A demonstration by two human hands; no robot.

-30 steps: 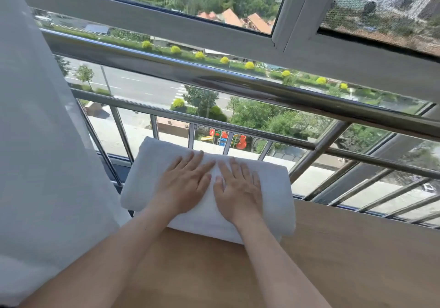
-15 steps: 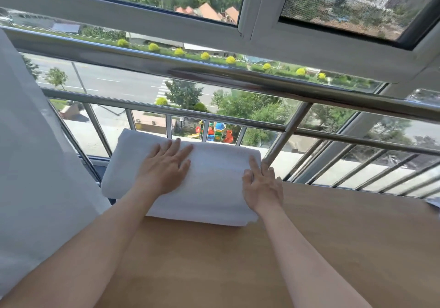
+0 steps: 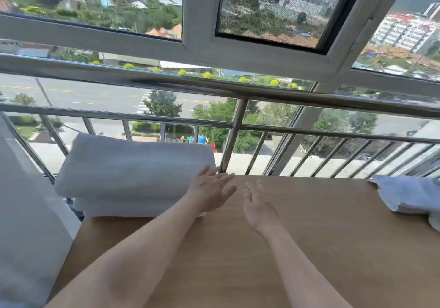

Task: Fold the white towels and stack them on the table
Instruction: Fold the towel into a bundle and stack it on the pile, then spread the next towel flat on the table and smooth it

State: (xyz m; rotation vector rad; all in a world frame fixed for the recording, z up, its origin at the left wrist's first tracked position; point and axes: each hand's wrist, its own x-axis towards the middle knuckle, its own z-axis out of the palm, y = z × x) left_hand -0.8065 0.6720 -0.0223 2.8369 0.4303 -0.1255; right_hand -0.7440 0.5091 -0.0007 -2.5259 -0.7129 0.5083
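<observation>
A folded white towel lies on top of another folded white towel, stacked at the far left corner of the wooden table. My left hand hovers at the stack's right end, fingers spread, holding nothing. Just to its right, my right hand is open over bare tabletop, apart from the towels. More pale cloth lies crumpled at the table's far right edge, partly cut off by the frame.
A steel railing with vertical bars runs right behind the table's far edge, with window frames above it. A white curtain hangs down at the left beside the towel stack.
Both hands have lifted off the top towel and moved right. The left hand went from the towel's middle to its right end; the right hand is now over bare table. The view has swung right.
</observation>
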